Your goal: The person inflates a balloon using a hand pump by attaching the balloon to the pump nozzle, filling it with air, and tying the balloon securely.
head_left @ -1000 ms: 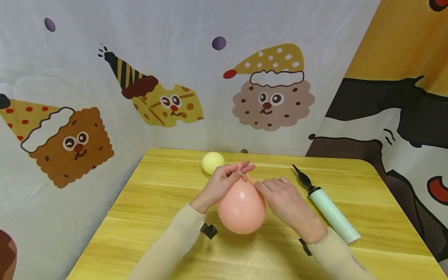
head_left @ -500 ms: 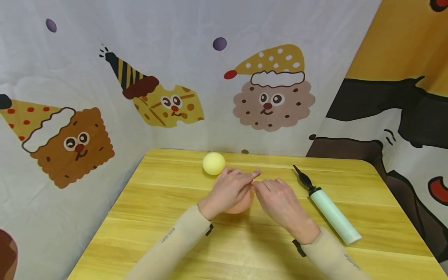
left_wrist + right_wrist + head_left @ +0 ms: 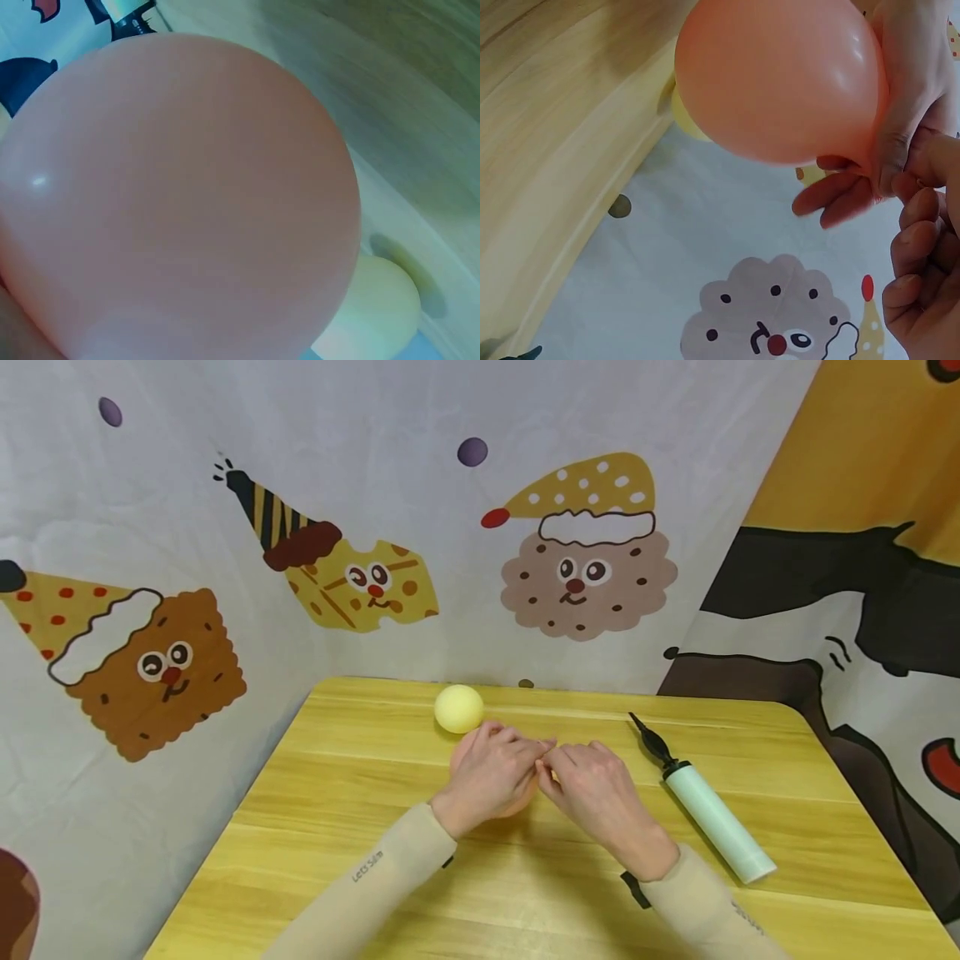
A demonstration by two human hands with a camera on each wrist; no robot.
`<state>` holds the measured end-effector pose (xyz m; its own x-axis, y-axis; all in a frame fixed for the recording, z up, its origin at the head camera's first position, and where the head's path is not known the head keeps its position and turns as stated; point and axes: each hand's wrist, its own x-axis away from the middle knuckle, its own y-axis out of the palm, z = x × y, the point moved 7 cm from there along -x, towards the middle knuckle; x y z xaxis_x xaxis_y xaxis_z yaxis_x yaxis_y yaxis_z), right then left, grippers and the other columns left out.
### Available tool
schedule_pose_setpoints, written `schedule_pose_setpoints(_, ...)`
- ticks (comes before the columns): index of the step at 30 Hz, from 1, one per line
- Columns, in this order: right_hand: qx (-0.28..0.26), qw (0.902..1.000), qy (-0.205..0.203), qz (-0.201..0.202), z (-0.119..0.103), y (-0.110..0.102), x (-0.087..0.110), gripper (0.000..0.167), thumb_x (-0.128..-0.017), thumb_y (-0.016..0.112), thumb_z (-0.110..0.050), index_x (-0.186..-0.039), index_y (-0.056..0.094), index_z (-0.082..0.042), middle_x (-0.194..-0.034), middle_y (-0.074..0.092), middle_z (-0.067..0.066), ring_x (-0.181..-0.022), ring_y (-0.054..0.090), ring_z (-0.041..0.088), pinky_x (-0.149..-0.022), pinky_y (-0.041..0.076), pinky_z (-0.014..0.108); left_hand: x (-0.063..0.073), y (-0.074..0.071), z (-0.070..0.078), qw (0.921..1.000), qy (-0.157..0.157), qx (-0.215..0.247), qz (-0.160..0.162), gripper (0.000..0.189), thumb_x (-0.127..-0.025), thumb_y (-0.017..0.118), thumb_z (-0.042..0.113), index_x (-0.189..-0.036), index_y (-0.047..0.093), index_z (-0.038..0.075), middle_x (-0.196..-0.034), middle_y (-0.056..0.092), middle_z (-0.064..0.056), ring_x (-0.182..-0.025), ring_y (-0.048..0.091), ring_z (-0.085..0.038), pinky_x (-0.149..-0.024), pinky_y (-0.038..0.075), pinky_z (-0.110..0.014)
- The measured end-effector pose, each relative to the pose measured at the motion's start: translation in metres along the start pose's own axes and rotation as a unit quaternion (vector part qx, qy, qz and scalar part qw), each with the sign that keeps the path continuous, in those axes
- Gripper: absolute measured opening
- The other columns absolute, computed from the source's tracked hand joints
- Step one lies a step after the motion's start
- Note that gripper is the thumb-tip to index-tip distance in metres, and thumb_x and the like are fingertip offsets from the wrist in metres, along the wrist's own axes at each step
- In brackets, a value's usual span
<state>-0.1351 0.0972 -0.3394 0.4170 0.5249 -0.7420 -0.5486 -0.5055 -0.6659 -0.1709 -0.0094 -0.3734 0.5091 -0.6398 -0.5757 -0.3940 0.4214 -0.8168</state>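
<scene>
An inflated pink balloon (image 3: 780,82) hangs under my left hand (image 3: 487,777), which hides most of it in the head view. In the right wrist view, the thumb and fingers of my left hand pinch its neck, with some fingers stretched out past it. My right hand (image 3: 600,789) has its fingers curled and pinches the neck's end beside the left fingertips. The exact wrap of the neck is hidden between the fingers. The balloon's round body (image 3: 180,195) fills most of the left wrist view.
A smaller yellow balloon (image 3: 459,709) rests on the wooden table (image 3: 337,752) near its back edge, behind the left hand. To the right lies a hand pump (image 3: 720,822) with a pale green barrel and black nozzle. A cartoon-printed cloth (image 3: 390,452) hangs behind the table.
My left hand has rolled over, swinging the pink balloon from in front of the hands to beneath and behind the left hand. My right hand has stayed near the neck, shifting slightly left.
</scene>
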Motion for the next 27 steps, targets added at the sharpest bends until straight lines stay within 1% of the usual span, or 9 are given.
schedule_pose_setpoints(3,-0.011,0.9997,0.013,-0.019,0.002,0.002,0.000,0.012,-0.087,0.070,-0.010,-0.079,0.062,-0.006,-0.061,0.054,-0.002,-0.049,0.043,0.010,-0.048,0.031,0.025,0.000,0.001,0.000,1.0000,-0.001,0.002,-0.008,0.021,-0.097,0.065,0.018,-0.114,0.078,0.017,-0.103,0.078,0.008,-0.090,0.067,-0.014,-0.088,0.047,-0.037)
schedule_pose_setpoints(6,-0.028,0.9981,0.033,-0.043,0.007,0.003,0.001,0.015,-0.090,0.073,-0.015,-0.081,0.064,-0.007,-0.065,0.060,-0.002,-0.052,0.047,0.010,-0.050,0.034,0.025,0.002,0.002,-0.003,0.9997,-0.010,0.016,-0.016,0.016,-0.100,0.066,0.018,-0.109,0.079,0.017,-0.101,0.078,0.007,-0.090,0.067,-0.014,-0.090,0.047,-0.036)
schedule_pose_setpoints(9,-0.061,0.9943,0.067,-0.055,0.016,0.001,0.003,0.022,-0.099,0.067,-0.024,-0.082,0.065,-0.010,-0.067,0.059,-0.004,-0.055,0.047,0.009,-0.053,0.038,0.027,0.003,0.002,-0.012,0.9941,-0.045,0.095,-0.027,0.019,-0.104,0.062,0.018,-0.112,0.079,0.016,-0.106,0.078,0.005,-0.091,0.068,-0.015,-0.092,0.047,-0.038)
schedule_pose_setpoints(11,-0.091,0.9892,0.100,-0.056,0.026,-0.002,0.005,0.023,-0.102,0.064,-0.023,-0.083,0.066,-0.011,-0.067,0.056,-0.005,-0.056,0.045,0.009,-0.053,0.041,0.028,0.004,0.004,-0.020,0.9743,-0.080,0.207,-0.040,0.023,-0.107,0.058,0.020,-0.116,0.078,0.012,-0.107,0.078,0.002,-0.096,0.070,-0.015,-0.094,0.050,-0.036)
schedule_pose_setpoints(13,-0.123,0.9804,0.142,-0.060,0.037,-0.004,0.008,0.017,-0.102,0.065,-0.018,-0.087,0.067,-0.011,-0.068,0.053,-0.008,-0.058,0.045,0.007,-0.054,0.042,0.028,0.005,0.007,-0.027,0.9289,-0.126,0.344,-0.057,0.028,-0.110,0.053,0.021,-0.117,0.077,0.008,-0.107,0.078,-0.002,-0.102,0.071,-0.015,-0.097,0.052,-0.033)
schedule_pose_setpoints(17,-0.186,0.9530,0.223,-0.087,0.053,0.003,0.014,0.007,-0.102,0.065,-0.013,-0.098,0.070,-0.010,-0.076,0.056,-0.009,-0.066,0.050,0.007,-0.057,0.045,0.026,0.008,0.014,-0.032,0.8013,-0.189,0.561,-0.083,0.037,-0.113,0.045,0.024,-0.121,0.071,-0.001,-0.107,0.077,-0.013,-0.110,0.071,-0.018,-0.101,0.054,-0.035)
schedule_pose_setpoints(19,-0.218,0.9372,0.250,-0.107,0.056,0.009,0.016,0.009,-0.104,0.063,-0.015,-0.104,0.071,-0.010,-0.083,0.062,-0.008,-0.071,0.054,0.008,-0.061,0.047,0.027,0.010,0.016,-0.031,0.7533,-0.201,0.620,-0.092,0.040,-0.113,0.043,0.024,-0.122,0.068,-0.005,-0.107,0.075,-0.015,-0.110,0.070,-0.019,-0.102,0.053,-0.038)
schedule_pose_setpoints(24,-0.309,0.8975,0.277,-0.150,0.051,0.023,0.019,0.019,-0.105,0.062,-0.016,-0.119,0.073,-0.010,-0.102,0.070,-0.004,-0.080,0.058,0.013,-0.067,0.050,0.030,0.016,0.023,-0.030,0.6711,-0.216,0.702,-0.098,0.045,-0.113,0.043,0.026,-0.121,0.063,-0.014,-0.101,0.075,-0.002,-0.109,0.068,-0.017,-0.104,0.051,-0.036)
schedule_pose_setpoints(27,-0.367,0.8725,0.280,-0.161,0.047,0.029,0.020,0.022,-0.105,0.062,-0.015,-0.124,0.073,-0.013,-0.108,0.071,-0.005,-0.084,0.060,0.014,-0.070,0.052,0.031,0.019,0.028,-0.026,0.6340,-0.216,0.735,-0.105,0.041,-0.112,0.046,0.029,-0.114,0.068,-0.006,-0.098,0.075,0.003,-0.109,0.067,-0.015,-0.104,0.049,-0.032)
